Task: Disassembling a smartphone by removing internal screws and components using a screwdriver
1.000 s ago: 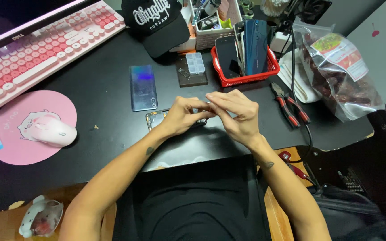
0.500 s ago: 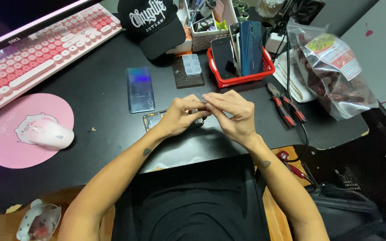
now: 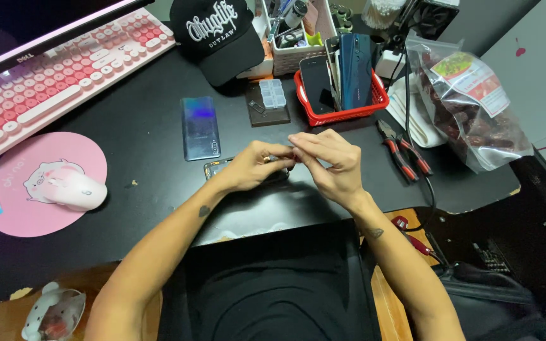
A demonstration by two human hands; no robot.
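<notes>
Both my hands stay almost same place as 0.5 s ago, only the view slides a bit, so desk things sit lower in frame now. My left hand [image 3: 254,165] rests over the opened phone [image 3: 217,168], fingers curled narrow, pinching smth small at the tips; what it is I cannot tell, too tiny. My right hand [image 3: 330,163] meets it from the right, thumb and forefinger also closed narrow on the same small spot, so the fingertips of both hands touch or nearly touch.

The opened phone lies on the black desk [image 3: 140,126] directly under the hands, mostly hidden; only its left end shows, just left of my left wrist. Its long axis seems to run left-right, approx across my body. Left hand is the nearer one, it lies on top; right hand is just above the right end.

Other things: blue phone back cover [image 3: 200,127] far-left of the hands, small clear parts box [image 3: 271,95] beyond them, red basket [image 3: 374,106] with phones far-right, red-handled pliers [image 3: 402,151] right, pink mouse [image 3: 74,189] well apart on left.
</notes>
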